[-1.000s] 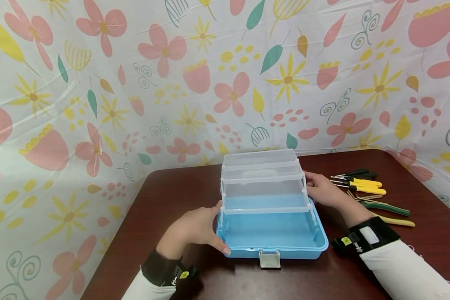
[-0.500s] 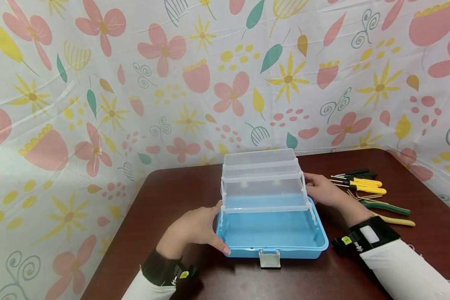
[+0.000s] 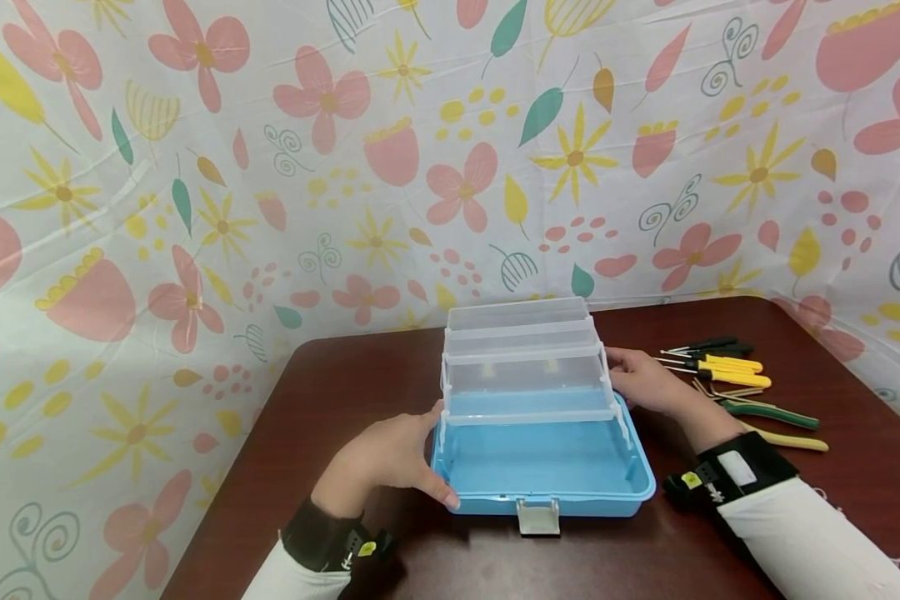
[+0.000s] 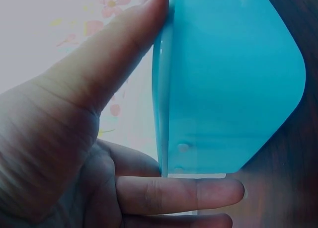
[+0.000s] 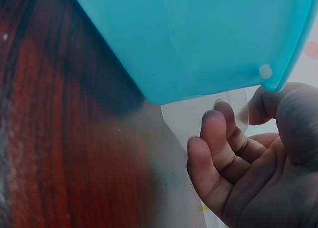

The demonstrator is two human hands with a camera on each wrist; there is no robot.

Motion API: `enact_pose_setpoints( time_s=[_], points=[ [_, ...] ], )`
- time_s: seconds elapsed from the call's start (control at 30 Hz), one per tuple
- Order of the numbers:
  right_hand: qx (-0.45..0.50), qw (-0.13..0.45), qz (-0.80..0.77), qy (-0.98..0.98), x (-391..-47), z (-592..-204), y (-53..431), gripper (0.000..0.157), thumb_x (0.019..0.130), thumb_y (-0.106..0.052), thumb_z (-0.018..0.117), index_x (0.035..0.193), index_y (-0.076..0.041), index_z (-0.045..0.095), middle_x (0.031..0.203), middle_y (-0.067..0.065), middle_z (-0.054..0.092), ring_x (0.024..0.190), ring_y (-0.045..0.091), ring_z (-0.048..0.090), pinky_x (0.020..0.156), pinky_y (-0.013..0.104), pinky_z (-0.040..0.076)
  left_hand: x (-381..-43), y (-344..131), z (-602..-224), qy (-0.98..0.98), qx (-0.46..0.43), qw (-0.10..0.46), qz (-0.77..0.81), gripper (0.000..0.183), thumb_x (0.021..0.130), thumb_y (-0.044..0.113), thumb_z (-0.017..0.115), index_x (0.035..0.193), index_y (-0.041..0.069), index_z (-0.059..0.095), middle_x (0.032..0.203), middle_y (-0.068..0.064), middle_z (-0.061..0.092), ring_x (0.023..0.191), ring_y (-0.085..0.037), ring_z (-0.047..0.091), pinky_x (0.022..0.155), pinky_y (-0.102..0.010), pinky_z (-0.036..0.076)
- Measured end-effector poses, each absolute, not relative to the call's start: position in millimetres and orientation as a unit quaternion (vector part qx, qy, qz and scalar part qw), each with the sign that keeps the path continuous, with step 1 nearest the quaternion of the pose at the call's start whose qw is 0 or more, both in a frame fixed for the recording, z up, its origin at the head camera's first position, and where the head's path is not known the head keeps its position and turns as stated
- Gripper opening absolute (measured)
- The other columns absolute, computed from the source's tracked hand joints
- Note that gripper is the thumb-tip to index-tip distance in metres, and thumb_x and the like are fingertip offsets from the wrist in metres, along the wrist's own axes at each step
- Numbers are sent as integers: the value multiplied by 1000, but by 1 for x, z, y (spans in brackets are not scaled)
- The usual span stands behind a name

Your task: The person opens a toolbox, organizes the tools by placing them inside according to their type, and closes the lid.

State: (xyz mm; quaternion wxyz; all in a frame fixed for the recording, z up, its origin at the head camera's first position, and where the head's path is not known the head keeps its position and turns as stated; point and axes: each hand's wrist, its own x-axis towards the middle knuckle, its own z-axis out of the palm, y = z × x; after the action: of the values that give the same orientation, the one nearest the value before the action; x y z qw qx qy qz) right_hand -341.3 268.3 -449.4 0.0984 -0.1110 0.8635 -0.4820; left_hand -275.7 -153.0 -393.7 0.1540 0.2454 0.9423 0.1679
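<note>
One blue box (image 3: 588, 505) sits between a wide-spread left hand (image 3: 392, 454) and a right hand (image 3: 644, 382) gripping clear plastic (image 5: 186, 118).

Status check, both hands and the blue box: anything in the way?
Left hand on left side of blue box; right hand at back right corner. Box open, trays raised. Screwdrivers, pliers off right, apparently not blocking.

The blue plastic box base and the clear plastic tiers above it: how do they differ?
Colour: the blue plastic base is blue, while the clear plastic tiers are colourless and see-through.
Position: the base sits on the dark red-brown table, whereas the tiers stand raised over its rear part.
Fittings: the base has a whitish clasp in front; none shows on the tiers.
Both appear to be parts of one box.
</note>
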Motion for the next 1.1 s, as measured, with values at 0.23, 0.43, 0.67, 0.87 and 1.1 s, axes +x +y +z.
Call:
enact_pose_setpoints(
  time_s=[0.23,0.43,0.67,0.87,1.1],
  points=[
    [-103,102,-480,865,-340,-447,268,67,105,-26,56,162,-5,28,91,12,75,78,25,70,69,40,63,-276,-153,-393,939,253,152,175,143,53,77,88,165,18,22,151,2,55,120,-16,57,99,-46,55],
    [-98,106,-477,867,-340,-447,268,69,106,-30,55,163,-6,26,96,11,75,81,24,71,71,40,63,-275,-152,-391,938,252,157,177,142,54,76,88,165,18,22,148,3,58,117,-15,58,96,-44,56],
    [-104,109,-480,864,-341,-448,267,70,106,-33,55,163,-8,26,96,12,75,80,24,70,71,40,63,-275,-154,-390,940,246,163,171,145,53,77,88,166,15,21,153,2,55,119,-14,57,96,-42,55],
    [-110,117,-486,859,-344,-450,266,72,106,-33,55,164,-6,23,89,11,74,78,24,71,70,40,63,-277,-157,-390,940,249,160,170,145,53,77,87,165,14,21,155,1,53,121,-14,56,99,-42,54],
    [-109,117,-489,857,-343,-451,267,70,107,-31,53,164,-6,22,89,11,74,79,24,70,69,40,63,-280,-157,-393,935,255,165,184,142,56,75,88,166,15,21,151,2,55,119,-14,57,96,-41,55]
  ],
)
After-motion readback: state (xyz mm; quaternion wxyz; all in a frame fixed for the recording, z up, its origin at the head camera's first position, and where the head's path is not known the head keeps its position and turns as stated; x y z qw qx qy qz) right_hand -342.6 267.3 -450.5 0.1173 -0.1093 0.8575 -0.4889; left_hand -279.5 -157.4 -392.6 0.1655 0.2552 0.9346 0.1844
